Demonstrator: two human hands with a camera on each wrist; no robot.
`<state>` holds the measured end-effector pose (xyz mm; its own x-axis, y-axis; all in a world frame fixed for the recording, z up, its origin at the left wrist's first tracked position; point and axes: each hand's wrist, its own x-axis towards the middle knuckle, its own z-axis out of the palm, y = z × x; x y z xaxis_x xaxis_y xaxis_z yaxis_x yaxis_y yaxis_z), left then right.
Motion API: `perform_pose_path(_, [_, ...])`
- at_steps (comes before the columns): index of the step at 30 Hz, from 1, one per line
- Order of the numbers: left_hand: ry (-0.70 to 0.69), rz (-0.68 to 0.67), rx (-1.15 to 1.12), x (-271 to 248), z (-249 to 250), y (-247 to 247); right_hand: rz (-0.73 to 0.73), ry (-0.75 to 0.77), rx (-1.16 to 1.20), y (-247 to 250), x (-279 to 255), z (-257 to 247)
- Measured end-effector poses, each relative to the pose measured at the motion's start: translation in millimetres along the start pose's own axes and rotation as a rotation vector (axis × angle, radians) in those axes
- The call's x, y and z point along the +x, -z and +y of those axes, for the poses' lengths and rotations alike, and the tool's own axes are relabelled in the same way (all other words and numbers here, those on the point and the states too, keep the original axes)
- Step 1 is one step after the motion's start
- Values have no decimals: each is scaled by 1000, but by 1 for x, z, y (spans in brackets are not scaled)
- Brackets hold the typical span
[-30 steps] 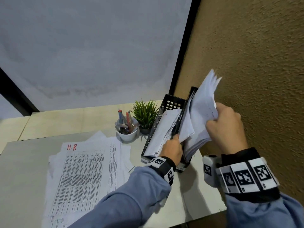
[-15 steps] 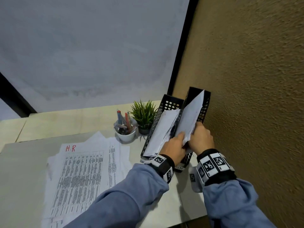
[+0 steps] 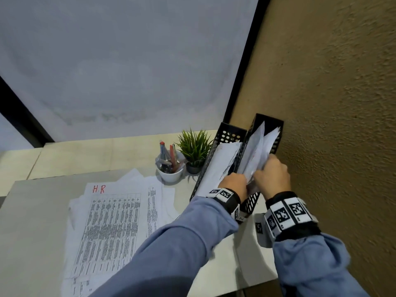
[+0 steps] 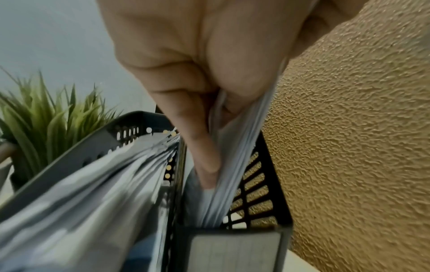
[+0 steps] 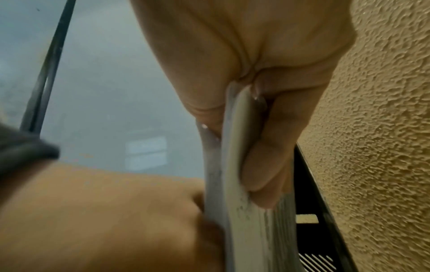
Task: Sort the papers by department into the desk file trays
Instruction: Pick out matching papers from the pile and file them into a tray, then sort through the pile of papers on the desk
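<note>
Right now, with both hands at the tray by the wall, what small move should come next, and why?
Probably push the sheaf down until it seats. The right hand pinches it, the left hand parts papers already in the right tray, and its top edge stands above the rim. Only then let go.

My two file trays (image 3: 230, 135) are black with punched holes, the papers (image 3: 115, 221) white with black print and a red "H.R" heading, my sleeves (image 3: 175, 249) pale blue, the wall (image 3: 332, 103) textured ochre, the plant (image 3: 196, 146) green.
</note>
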<state>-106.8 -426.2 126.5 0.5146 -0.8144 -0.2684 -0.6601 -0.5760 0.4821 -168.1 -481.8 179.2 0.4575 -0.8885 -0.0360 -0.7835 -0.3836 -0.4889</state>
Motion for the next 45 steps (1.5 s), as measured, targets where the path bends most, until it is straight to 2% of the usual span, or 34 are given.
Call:
perform_pose_path(3, [-12,-2,-105,1,-2,5,-78,-60,75,-4,1,7])
perform_pose_path(5, [-53,-3,-178,-6,-8,8,-79,-75,153,-3,0,14])
perform_pose_path(7, [-112,22,-236,-20,-20,10,-2,-49,174,-2,-5,18])
perform_pose_path(9, [-94,85,-329,-40,-43,8,159,40,180,-2,-18,14])
perform_pose_path(11, [17,161,-451,-60,-81,0,350,224,245,-7,-38,1])
perform_pose_path(13, [190,243,-530,-78,-131,-11,442,433,319,-22,-55,-13])
perform_pose_path(15, [406,290,-516,-97,-184,-23,346,591,341,-51,-68,-23])
perform_pose_path(17, [598,307,-472,-118,-235,-31,130,637,361,-91,-78,-31])
perform_pose_path(19, [747,344,-422,-140,-279,-35,-155,541,366,-132,-94,-37])
perform_pose_path(22, [937,363,-312,-169,-324,-35,-549,212,296,-186,-113,-38])
perform_pose_path(24, [1005,348,-287,-182,-340,-35,-709,59,275,-213,-124,-38])
perform_pose_path(29, [1057,356,-415,-190,-360,-43,-727,-18,180,-246,-140,-44])
perform_pose_path(32, [1102,344,-358,-192,-363,-44,-756,20,134,-254,-145,-50])
perform_pose_path(34, [1104,362,-361,-195,-367,-45,-810,-28,174,-260,-145,-52])
perform_pose_path(38, [987,429,-464,-205,-374,-45,-858,-190,300,-265,-148,-52])
perform_pose_path(40, [876,455,-497,-209,-372,-47,-859,-259,373,-267,-146,-51])
perform_pose_path(45, [673,467,-710,-223,-368,-53,-784,-383,532,-267,-142,-50])
